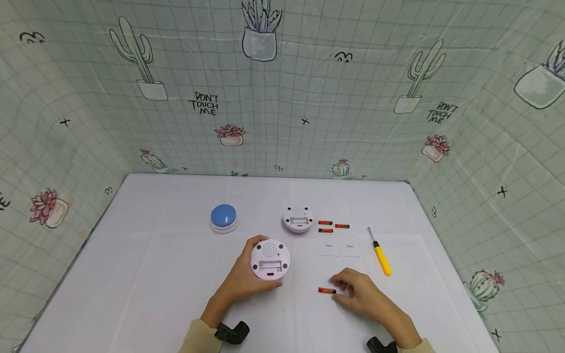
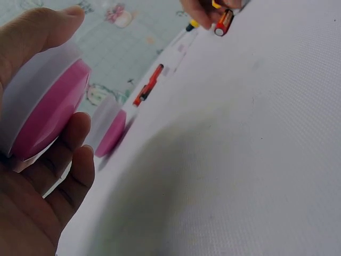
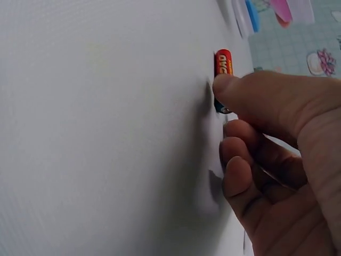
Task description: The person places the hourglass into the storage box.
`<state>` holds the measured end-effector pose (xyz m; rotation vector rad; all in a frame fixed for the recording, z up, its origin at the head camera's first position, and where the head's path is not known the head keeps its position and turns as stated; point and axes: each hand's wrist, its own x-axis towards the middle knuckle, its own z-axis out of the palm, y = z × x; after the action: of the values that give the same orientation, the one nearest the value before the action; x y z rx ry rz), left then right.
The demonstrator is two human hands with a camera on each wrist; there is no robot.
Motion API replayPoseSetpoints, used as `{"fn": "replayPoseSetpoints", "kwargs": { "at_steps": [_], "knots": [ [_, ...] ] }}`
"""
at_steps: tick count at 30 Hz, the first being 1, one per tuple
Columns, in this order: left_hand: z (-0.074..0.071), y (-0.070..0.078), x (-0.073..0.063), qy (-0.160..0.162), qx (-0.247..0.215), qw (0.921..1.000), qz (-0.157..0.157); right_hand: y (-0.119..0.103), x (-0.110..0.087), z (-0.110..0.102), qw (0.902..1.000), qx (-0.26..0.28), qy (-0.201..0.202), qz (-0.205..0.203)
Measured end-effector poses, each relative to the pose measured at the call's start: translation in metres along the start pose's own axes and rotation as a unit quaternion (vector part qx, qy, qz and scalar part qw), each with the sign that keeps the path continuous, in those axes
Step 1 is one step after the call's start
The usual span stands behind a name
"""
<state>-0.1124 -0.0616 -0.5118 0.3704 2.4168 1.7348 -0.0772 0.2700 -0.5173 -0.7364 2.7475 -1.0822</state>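
My left hand (image 1: 244, 277) grips a round push-button light (image 1: 270, 250) by its sides, underside up. Speaker holes and a battery compartment face the head camera, with a small red piece at the compartment's lower edge. The left wrist view shows this light's white and pink sides (image 2: 56, 106) between thumb and fingers. To the right, my right hand (image 1: 362, 291) is low over the table, fingers loosely bent. Its thumb tip is right at the end of a red and black battery (image 1: 326, 290); a gap shows between the index fingertip and the battery. In the right wrist view the thumb overlaps the battery (image 3: 222, 63).
A second upturned light (image 1: 297, 219) sits farther back, beside three loose batteries (image 1: 325, 222). Two small white covers (image 1: 340, 250) lie in front of those. A yellow-handled screwdriver (image 1: 382, 260) lies at right, and a blue-topped button (image 1: 223, 216) stands back left on the white table (image 1: 154, 274).
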Motion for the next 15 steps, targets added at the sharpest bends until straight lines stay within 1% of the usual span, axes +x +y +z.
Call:
{"fn": "replayPoseSetpoints", "kwargs": {
  "at_steps": [8,10,15],
  "knots": [
    [-0.001,0.001,0.0,0.0,-0.003,1.0,-0.002,0.001,0.004,0.002,0.9995,-0.002,0.01,-0.029],
    [-0.001,0.001,0.0,0.001,-0.003,1.0,-0.003,0.001,0.005,0.001,0.9995,0.001,0.007,-0.031],
    [-0.001,0.0,0.0,0.001,-0.006,1.0,-0.005,0.007,0.012,-0.004,0.9998,-0.001,-0.001,-0.022]
  ]
}}
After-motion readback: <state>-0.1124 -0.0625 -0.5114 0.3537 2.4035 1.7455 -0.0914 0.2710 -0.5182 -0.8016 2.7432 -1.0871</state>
